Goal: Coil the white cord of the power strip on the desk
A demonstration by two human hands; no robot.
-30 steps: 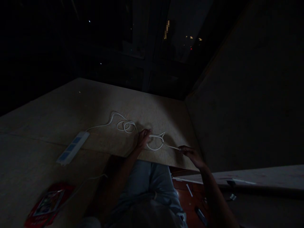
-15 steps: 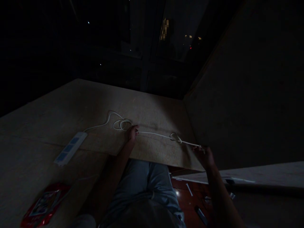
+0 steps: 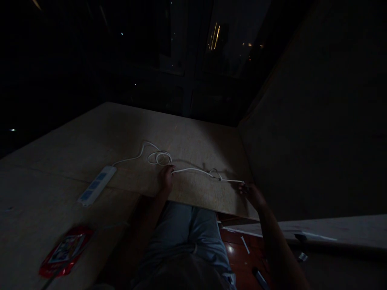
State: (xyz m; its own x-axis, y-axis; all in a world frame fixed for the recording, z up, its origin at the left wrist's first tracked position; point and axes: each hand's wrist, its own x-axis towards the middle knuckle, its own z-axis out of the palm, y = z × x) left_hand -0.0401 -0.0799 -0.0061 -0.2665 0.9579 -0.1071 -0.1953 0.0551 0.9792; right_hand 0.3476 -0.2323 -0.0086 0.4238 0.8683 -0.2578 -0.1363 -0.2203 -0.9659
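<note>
A white cable (image 3: 193, 170) lies stretched across a brown board (image 3: 193, 137), with a small knot (image 3: 215, 174) partway along it. My left hand (image 3: 166, 178) is closed on the cable just right of a small coil (image 3: 159, 158). My right hand (image 3: 251, 193) pinches the cable's free end near the board's front right edge. The cable runs on from the coil to a white power strip (image 3: 96, 185) with blue sockets at the left.
A red packet (image 3: 65, 250) lies on the board at the lower left. A tall dark panel (image 3: 317, 121) stands at the right. Below the board's edge, small white pieces and a dark marker (image 3: 259, 278) lie on a reddish floor. The room is very dim.
The loose loop between my hands has been pulled into a small tight knot as my hands drew apart. My right hand has since eased slightly back to the left.
</note>
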